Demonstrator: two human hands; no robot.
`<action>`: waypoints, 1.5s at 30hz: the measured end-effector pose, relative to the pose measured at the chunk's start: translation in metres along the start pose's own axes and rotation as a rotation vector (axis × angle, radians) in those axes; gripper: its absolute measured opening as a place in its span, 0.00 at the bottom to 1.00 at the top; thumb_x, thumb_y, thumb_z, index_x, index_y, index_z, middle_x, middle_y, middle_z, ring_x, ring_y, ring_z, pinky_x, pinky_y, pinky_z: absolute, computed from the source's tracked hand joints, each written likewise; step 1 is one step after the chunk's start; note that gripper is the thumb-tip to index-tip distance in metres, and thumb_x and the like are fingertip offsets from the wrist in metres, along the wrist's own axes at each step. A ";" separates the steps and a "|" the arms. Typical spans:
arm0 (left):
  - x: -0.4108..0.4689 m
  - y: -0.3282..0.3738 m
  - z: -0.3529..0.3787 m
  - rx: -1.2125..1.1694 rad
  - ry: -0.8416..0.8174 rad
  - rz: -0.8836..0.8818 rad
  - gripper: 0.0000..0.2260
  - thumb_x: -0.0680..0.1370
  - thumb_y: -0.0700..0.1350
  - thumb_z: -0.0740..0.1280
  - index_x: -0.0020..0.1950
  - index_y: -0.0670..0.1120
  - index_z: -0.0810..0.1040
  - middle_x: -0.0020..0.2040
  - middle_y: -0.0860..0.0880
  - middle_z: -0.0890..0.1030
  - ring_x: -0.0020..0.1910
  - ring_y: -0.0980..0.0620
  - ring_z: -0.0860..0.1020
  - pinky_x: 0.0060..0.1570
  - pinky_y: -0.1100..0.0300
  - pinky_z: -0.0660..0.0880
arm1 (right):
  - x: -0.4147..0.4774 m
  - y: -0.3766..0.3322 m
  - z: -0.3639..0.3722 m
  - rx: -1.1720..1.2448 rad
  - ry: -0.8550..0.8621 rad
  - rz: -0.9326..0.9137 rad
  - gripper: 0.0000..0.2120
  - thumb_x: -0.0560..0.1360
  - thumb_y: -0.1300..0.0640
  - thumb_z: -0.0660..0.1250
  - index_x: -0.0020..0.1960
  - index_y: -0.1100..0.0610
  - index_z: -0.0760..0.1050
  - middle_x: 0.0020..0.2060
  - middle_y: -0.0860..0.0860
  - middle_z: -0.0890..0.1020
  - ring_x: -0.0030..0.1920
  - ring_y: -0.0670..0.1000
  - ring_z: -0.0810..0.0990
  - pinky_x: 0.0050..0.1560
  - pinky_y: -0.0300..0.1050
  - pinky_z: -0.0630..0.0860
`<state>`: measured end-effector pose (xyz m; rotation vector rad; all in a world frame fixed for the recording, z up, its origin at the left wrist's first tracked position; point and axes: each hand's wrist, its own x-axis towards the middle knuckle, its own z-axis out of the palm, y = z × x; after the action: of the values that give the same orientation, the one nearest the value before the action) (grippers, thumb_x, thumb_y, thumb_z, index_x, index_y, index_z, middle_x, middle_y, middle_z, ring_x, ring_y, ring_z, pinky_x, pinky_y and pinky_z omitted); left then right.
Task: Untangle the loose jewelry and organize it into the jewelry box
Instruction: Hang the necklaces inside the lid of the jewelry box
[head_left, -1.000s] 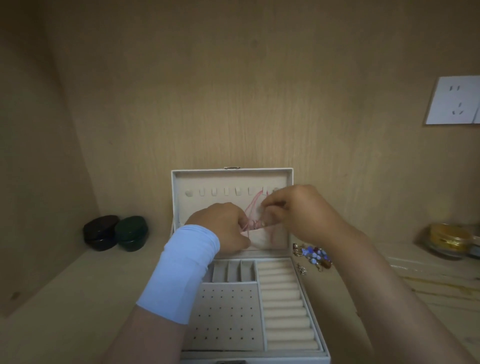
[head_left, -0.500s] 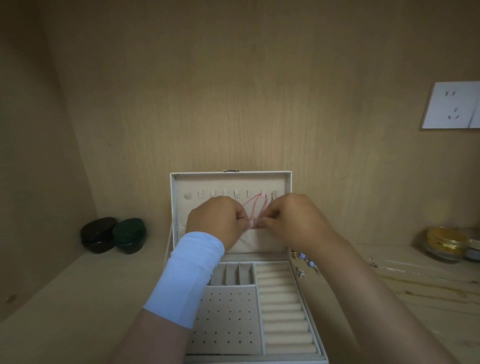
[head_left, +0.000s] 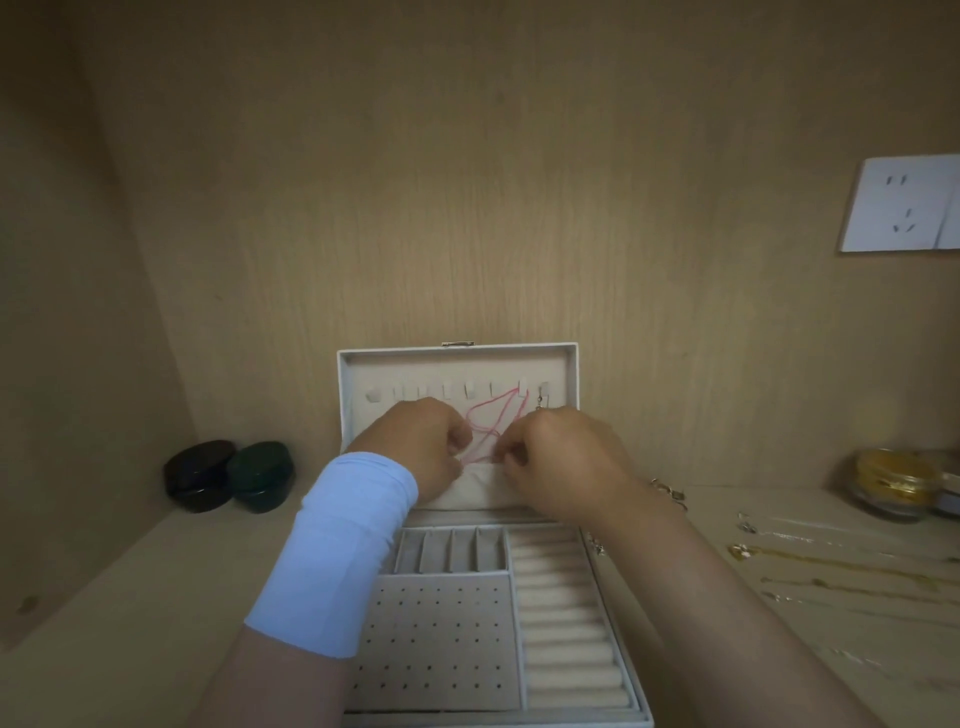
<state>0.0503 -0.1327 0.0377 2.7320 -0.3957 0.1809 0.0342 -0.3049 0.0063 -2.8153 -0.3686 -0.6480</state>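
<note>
A beige jewelry box stands open against the back wall, its lid upright with a row of hooks. A pink cord necklace hangs from a hook near the lid's right end. My left hand, with a light blue wrist wrap, and my right hand both pinch the cord's lower part just above the lid's fabric pocket. The box base shows small compartments, a perforated earring panel and ring rolls.
Several gold chains lie on the shelf to the right, with small charms beside my right wrist. A glass jar stands far right. Two dark round cases sit at the left. A wall socket is upper right.
Both hands sank slightly and moved a little apart while holding the pink cord, which now hangs in loops from the lid hook. The view shifted and the bead cluster went behind my right arm.
</note>
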 end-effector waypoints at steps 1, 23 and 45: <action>0.000 0.001 0.003 0.047 -0.023 -0.008 0.14 0.74 0.43 0.70 0.58 0.55 0.80 0.57 0.53 0.81 0.57 0.51 0.78 0.62 0.56 0.74 | -0.001 -0.001 0.000 -0.024 -0.018 -0.014 0.13 0.74 0.52 0.62 0.51 0.47 0.84 0.48 0.48 0.84 0.49 0.54 0.81 0.44 0.45 0.78; 0.001 -0.010 0.001 0.021 -0.064 -0.013 0.11 0.68 0.50 0.74 0.45 0.56 0.75 0.45 0.59 0.78 0.49 0.52 0.78 0.56 0.56 0.75 | -0.005 -0.011 0.002 -0.211 -0.015 -0.077 0.20 0.78 0.42 0.57 0.46 0.52 0.82 0.45 0.50 0.79 0.45 0.54 0.81 0.41 0.45 0.74; 0.000 0.013 0.010 -0.030 0.075 0.135 0.14 0.74 0.49 0.71 0.59 0.53 0.77 0.52 0.54 0.82 0.54 0.53 0.78 0.59 0.58 0.74 | -0.002 0.010 -0.016 0.050 -0.250 0.054 0.18 0.73 0.61 0.63 0.55 0.46 0.84 0.54 0.47 0.85 0.54 0.52 0.82 0.55 0.48 0.79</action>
<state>0.0467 -0.1483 0.0332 2.6612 -0.5579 0.3093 0.0289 -0.3190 0.0174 -2.8525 -0.3452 -0.2711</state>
